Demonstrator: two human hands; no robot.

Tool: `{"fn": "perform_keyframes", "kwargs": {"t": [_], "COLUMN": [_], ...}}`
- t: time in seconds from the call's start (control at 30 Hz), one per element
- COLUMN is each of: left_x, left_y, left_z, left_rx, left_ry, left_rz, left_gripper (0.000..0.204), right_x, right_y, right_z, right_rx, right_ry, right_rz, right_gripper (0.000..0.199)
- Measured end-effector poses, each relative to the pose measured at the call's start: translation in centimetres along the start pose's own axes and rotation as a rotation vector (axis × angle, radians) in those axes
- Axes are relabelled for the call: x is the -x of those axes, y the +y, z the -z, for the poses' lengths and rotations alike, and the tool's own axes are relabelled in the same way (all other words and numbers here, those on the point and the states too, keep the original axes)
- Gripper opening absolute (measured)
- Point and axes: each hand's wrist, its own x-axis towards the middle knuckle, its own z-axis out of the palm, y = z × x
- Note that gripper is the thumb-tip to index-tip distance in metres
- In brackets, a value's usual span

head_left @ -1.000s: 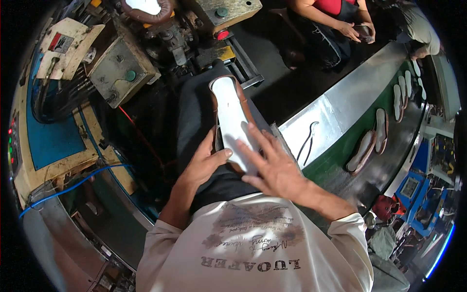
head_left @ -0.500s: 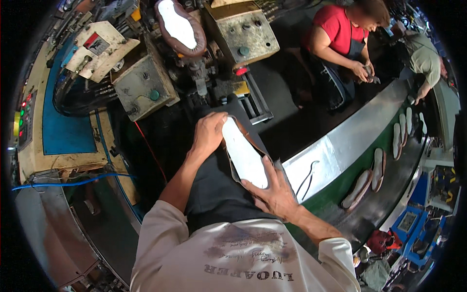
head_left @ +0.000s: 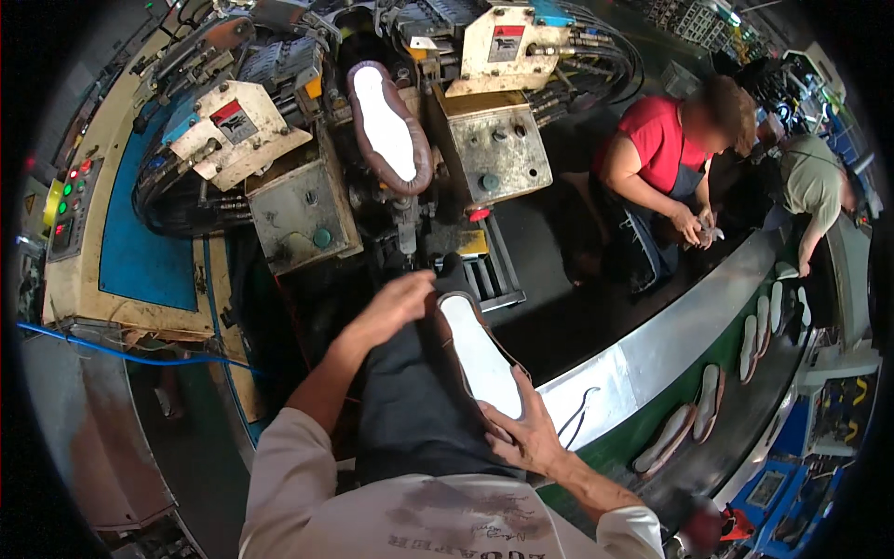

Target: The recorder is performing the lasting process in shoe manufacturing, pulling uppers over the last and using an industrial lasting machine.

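Upturned shoe (head_left: pixel 473 359) on the lap, white insole facing up, toe end cupped by left hand (head_left: pixel 396 307), heel end gripped by right hand (head_left: pixel 526 433). Close ahead, the machine (head_left: pixel 400 186) with another shoe (head_left: pixel 386 126) clamped in it. Risk here: loose grip, shoe sliding off the lap; fingers too near those clamps when reaching in.

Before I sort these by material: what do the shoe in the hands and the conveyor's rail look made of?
Shoe: dark upper, probably leather or a synthetic, with a matte white insole board, likely fibreboard. Rail: bare sheet metal, likely steel, brushed and reflecting light.
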Motion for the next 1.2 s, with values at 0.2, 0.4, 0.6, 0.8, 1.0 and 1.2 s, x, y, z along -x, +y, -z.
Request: {"fn": "perform_keyframes", "kwargs": {"t": [0.2,0.4,0.6,0.8,1.0,1.2], "left_x": [-7.6,-10.8,2.3,13.1,15.5,15.6], "left_y": [18.4,24.2,15.4,5.5,-3.2,-4.4], "left_z": [4.8,4.7,9.8,7.9,8.0,6.1], "left_rx": [0.258,0.468,0.418,0.774,0.998,0.777], "left_ry": [0.272,0.197,-0.043,-0.128,-0.067,0.133], "left_rz": [-0.487,-0.207,-0.326,-0.341,-0.109,0.043], "left_gripper": [0.080,0.050,0.090,0.113,0.098,0.093], "right_x": [-3.1,-16.3,-31.4,-38.9,-39.3,-39.9], "right_y": [-1.2,-2.1,-2.2,-1.2,-1.7,-2.8], "right_z": [5.4,12.2,13.1,8.4,5.4,8.2], "right_rx": [-0.052,0.190,0.219,0.231,0.255,0.603], "right_ry": [0.260,0.348,0.366,0.389,0.418,0.334], "right_rz": [-0.104,0.104,0.215,0.179,0.151,0.332], "right_gripper": [0.064,0.065,0.078,0.078,0.078,0.077]}}
